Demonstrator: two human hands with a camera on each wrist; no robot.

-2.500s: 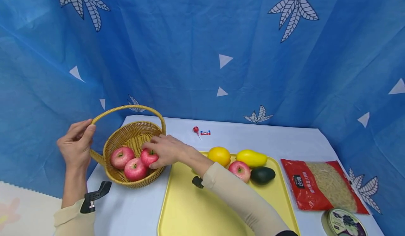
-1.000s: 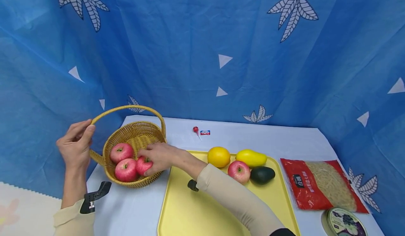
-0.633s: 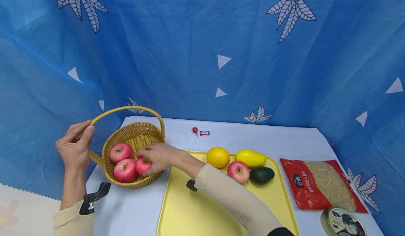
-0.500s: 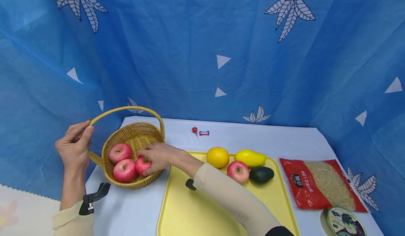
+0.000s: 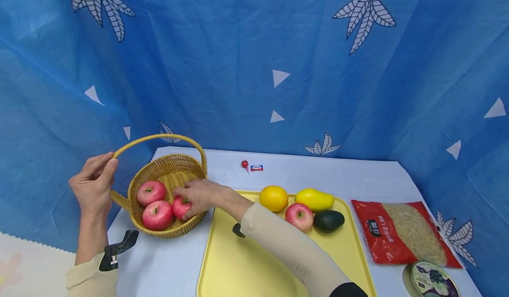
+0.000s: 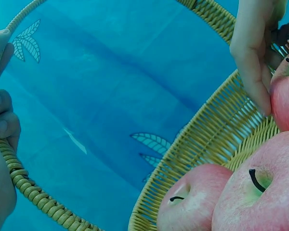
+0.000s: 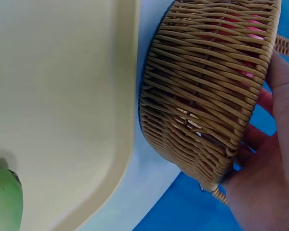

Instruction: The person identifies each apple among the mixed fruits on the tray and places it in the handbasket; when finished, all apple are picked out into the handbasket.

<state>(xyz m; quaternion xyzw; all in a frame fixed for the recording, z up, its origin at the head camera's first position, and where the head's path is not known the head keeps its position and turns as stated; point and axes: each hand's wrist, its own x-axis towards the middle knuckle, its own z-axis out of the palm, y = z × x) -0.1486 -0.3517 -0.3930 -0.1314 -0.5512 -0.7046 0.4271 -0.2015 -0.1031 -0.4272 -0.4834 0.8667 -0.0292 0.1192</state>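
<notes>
Since the earliest frame, the right hand and the held apple have slid down and left inside the basket, at centre left of the frame; the lower apple and upper apple beside it sit further left too. I see thumb and fingers clamped on the held apple. My left hand keeps its grip on the handle, and the orange fruit on the yellow tray, lower centre, stays put.

Red bag, by right edge of tabletop: Chinese characters on black patch and in row beside, too small to read. Wrapper, near far edge, and tin, near right corner: lettering illegible.
</notes>
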